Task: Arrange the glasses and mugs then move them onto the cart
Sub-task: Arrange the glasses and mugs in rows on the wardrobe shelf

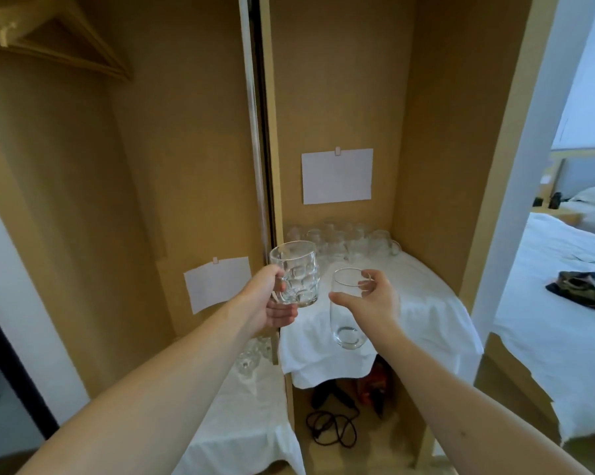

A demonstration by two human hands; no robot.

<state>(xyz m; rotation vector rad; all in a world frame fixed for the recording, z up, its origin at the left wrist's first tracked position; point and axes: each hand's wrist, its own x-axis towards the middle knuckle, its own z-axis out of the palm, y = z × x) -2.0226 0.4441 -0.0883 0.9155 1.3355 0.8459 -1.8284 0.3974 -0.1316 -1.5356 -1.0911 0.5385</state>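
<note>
Mug (297,274) was held up by its handle in left hand (266,301), fingers curled round handle | tumbler (348,308) was gripped near rim by right hand (369,299), thumb and fingers pinching it; both above white cloth (426,303) | more glasses (344,240) stood at back of cloth | paper (337,176) was on wall

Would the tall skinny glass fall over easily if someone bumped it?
Probably yes. The tall glass is narrow for its height, so it likely tips easily. The wrinkly white cloth below would make it wobblier. It looks thin-walled, so it may break. The right hand holds it near the rim.
</note>
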